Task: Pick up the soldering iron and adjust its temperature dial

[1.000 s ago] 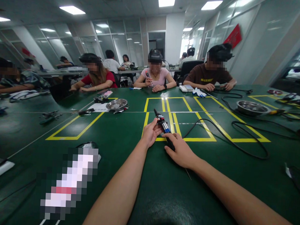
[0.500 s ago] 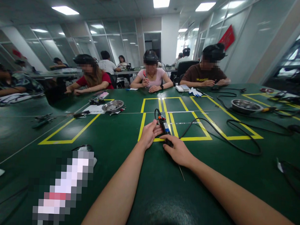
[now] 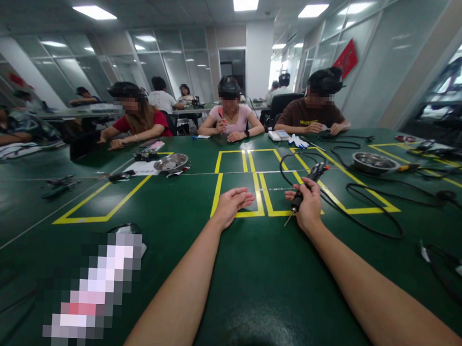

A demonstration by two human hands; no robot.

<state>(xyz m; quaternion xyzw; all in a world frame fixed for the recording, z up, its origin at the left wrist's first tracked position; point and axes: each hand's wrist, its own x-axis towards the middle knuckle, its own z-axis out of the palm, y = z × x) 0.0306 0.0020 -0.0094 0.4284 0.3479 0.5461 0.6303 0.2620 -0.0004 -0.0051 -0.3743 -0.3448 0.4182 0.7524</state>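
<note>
My right hand (image 3: pixel 309 206) is closed around a corded electric screwdriver (image 3: pixel 297 200), a slim black tool with an orange part at its rear end. Its thin metal bit points down toward me, just above the green table (image 3: pixel 249 276). A black cord loops from the tool's rear over the table. To the left, my left hand (image 3: pixel 233 204) is turned partly sideways with its fingers stretched out, apart from the screwdriver. Nothing shows in it. Both hands are over yellow taped rectangles (image 3: pixel 237 213).
A metal bowl (image 3: pixel 170 163) with small parts stands at left, another metal bowl (image 3: pixel 375 163) at right. Black cable (image 3: pixel 366 227) winds across the right side. A blurred-out long object (image 3: pixel 107 274) lies front left. Several people sit across the table, near white gloves (image 3: pixel 298 142).
The screwdriver has left my left hand and swung right in my right hand; its bit now points down toward me and its rear end points away. My left hand has stayed nearly in place.
</note>
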